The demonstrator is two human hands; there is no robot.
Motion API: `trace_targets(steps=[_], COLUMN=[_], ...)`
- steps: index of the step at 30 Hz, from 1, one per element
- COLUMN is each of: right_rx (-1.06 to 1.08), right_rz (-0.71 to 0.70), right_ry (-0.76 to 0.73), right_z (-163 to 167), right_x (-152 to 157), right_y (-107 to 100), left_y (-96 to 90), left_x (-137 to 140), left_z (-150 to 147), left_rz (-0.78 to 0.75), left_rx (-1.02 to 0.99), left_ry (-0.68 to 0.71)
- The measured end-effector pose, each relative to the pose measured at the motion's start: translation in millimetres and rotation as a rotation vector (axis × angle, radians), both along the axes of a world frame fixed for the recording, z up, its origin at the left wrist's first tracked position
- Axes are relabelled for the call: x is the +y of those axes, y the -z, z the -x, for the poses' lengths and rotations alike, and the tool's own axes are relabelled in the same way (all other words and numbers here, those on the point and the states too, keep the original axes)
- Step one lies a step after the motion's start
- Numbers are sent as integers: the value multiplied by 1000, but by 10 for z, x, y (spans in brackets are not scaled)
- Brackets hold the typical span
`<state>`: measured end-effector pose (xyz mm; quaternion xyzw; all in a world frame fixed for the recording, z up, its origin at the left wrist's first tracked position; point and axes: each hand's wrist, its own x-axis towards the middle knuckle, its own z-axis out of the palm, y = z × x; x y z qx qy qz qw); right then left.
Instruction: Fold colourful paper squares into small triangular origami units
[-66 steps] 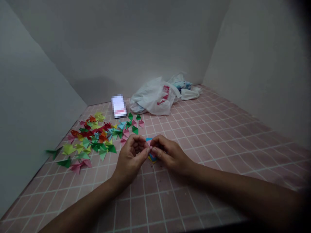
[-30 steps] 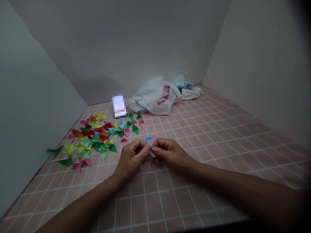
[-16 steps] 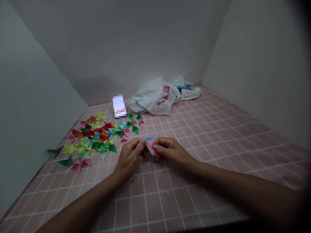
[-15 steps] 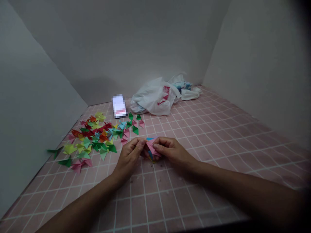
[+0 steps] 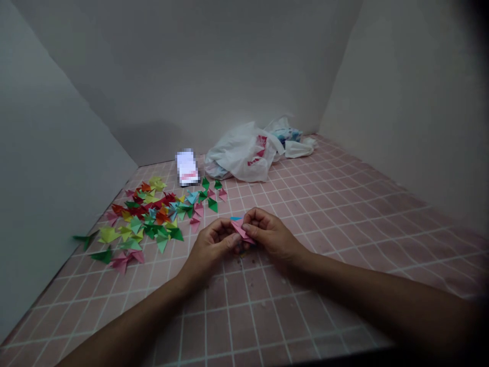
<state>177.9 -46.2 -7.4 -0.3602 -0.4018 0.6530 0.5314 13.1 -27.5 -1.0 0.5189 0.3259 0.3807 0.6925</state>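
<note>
Between my two hands is a small piece of folded pink paper (image 5: 240, 230), raised over the checked cloth. My left hand (image 5: 214, 241) pinches its lower left side with the thumb in front. My right hand (image 5: 267, 232) grips the upper right part between thumb and curled fingers. A bit of blue paper (image 5: 236, 218) shows just behind the pink one; most of it is hidden by the hands. Left of my hands lies a spread of folded paper cranes (image 5: 153, 216) in red, green, yellow, pink, orange and light blue.
A phone with a lit, blurred screen (image 5: 187, 167) stands behind the cranes. Further right, a crumpled white plastic bag (image 5: 244, 153) rests near the back wall, with a blue-and-white packet (image 5: 288, 134) behind it. Pale walls enclose the pink checked surface (image 5: 344, 214).
My left thumb has moved down and right along the pink paper, and the left fingers have curled more. The pink paper has turned and looks narrower.
</note>
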Motion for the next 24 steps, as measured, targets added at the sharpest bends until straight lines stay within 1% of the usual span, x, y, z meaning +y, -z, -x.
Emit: trace_targets(steps=[4, 8, 11, 13, 16, 18, 20, 24], right_rx=[-42, -148, -200, -240, -359, -443, -504, -573], right_rz=[-59, -167, -228, -276, -396, -501, -597, -751], right_ry=[17, 33, 33, 36, 86, 149, 218, 266], right_z=[-14, -24, -24, -26, -36, -45, -52, -53], right_x=[15, 23, 11, -4, -33, -55, -75, -104], right_y=[-13, -24, -31, -35, -50, -70, -97, -139], left_y=[12, 12, -5, -25, -64, -93, -116, -141], left_x=[20, 21, -1, -21, -50, -63, -69, -65], left_z=[10, 8, 10, 18, 43, 61, 78, 108], left_rz=[-53, -114, -227, -379, -690, -892, -1063, -1340], left_rx=[1, 12, 75, 137, 258, 317, 341, 398], left_ry=[13, -12, -55, -129, -237, -258, -267, -304])
